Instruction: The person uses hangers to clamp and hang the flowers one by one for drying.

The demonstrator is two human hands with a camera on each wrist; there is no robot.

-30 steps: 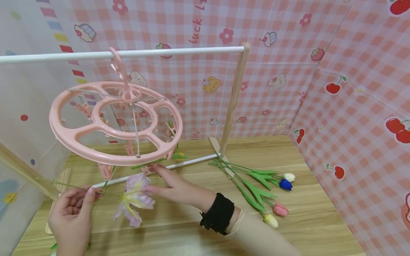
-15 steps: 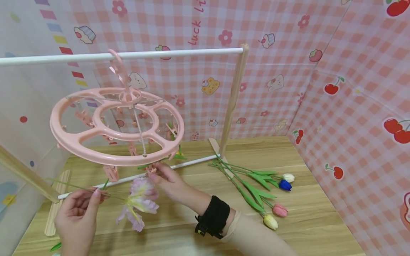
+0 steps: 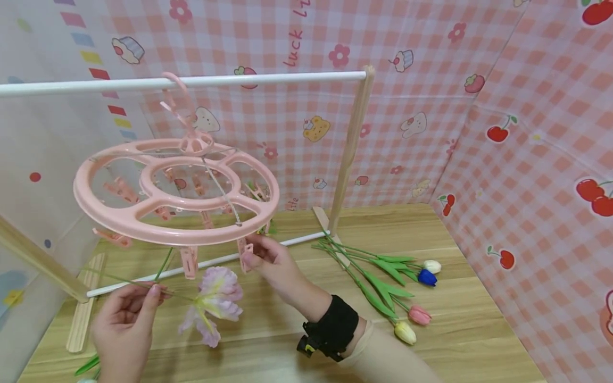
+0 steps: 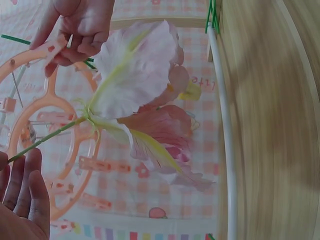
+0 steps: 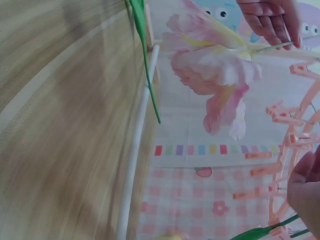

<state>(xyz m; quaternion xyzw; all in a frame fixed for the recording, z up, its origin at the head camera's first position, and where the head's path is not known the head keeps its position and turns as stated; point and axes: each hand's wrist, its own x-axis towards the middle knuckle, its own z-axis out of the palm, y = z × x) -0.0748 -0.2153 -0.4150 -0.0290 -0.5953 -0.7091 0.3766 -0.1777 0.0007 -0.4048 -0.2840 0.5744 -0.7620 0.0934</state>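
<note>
My left hand point(image 3: 126, 324) pinches the thin green stem of a pale pink-purple artificial flower point(image 3: 220, 292), whose ruffled bloom points right, below the hanger. The left wrist view shows the stem point(image 4: 45, 139) between the thumb and fingers. My right hand point(image 3: 280, 271) grips a pink clothespin point(image 3: 244, 258) at the front right of the round pink clip hanger point(image 3: 158, 234). Another clothespin point(image 3: 189, 262) hangs between the hands, just above the bloom. Green stems show by the gripped clothespin in the left wrist view; which flower they belong to is hidden.
The hanger hooks over a white rod point(image 3: 287, 78) on wooden posts point(image 3: 351, 154). A lower white bar point(image 3: 306, 238) crosses behind the hands. Several tulips point(image 3: 383, 287) lie on the table at right. A green leaf point(image 3: 87, 365) shows at lower left.
The hanger has turned, its front clothespins shifting right. My right hand has moved right with the clothespin it grips. My left hand and the flower have drifted slightly right.
</note>
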